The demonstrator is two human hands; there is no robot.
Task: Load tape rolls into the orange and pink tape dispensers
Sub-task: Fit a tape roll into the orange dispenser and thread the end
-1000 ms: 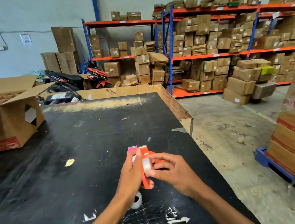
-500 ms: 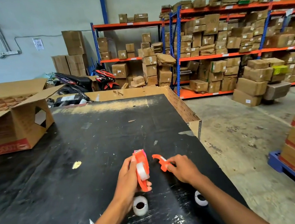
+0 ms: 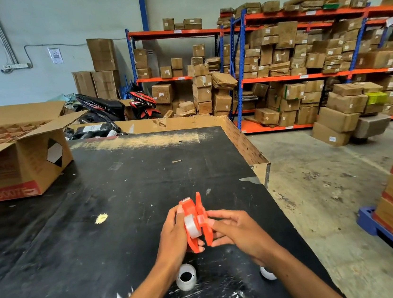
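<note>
now two spare tape rolls [image 3: 186, 277]

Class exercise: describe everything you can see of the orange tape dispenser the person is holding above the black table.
The orange dispenser looks like glossy plastic and is in two pieces, held upright above the table. The left hand grips the main shell, which carries a clear tape roll. The right hand presses a flat orange side plate against it; the halves are not visibly closed.

Spare tape roll [image 3: 186, 277] on table [image 3: 84, 249], below dispenser [image 3: 196, 223].
</note>
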